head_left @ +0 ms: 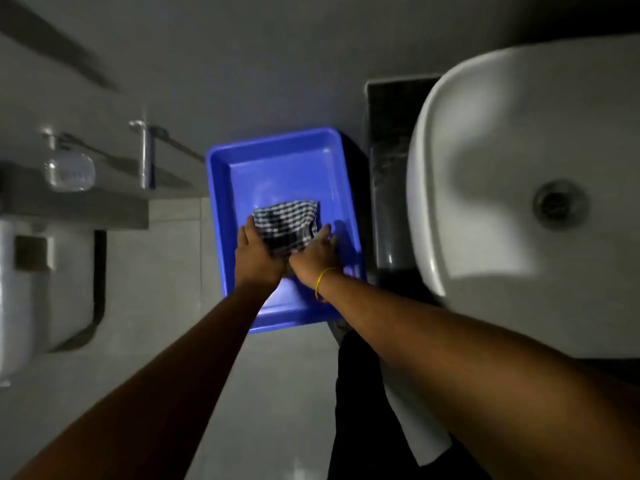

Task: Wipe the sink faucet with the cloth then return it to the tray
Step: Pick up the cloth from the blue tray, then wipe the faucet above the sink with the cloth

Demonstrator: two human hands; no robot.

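Head view, single entry. Black-and-white checked cloth (pixel 285 225), folded, is lying inside the blue rectangular plastic tray (pixel 225 188), toward its near half. Left hand (pixel 258 252) is resting fingers-together on the cloth's left edge; right hand (pixel 317 254), wearing a yellow wrist band (pixel 322 282), is lying flat along its right edge, fingers extended. Neither hand is showing a pinch; whether either is actually gripping fabric cannot be told in this dim, blurred frame. White ceramic sink basin (pixel 485 188) is sitting just right of the tray; its faucet is not showing.

Risks, as judged:
- Cloth unfolding or trailing if lifted by one edge only.
- Light tray sliding under sideways pressure from the hands.
- Poor light is hiding how much cloth each hand is covering, so a fumbled pickup is possible.
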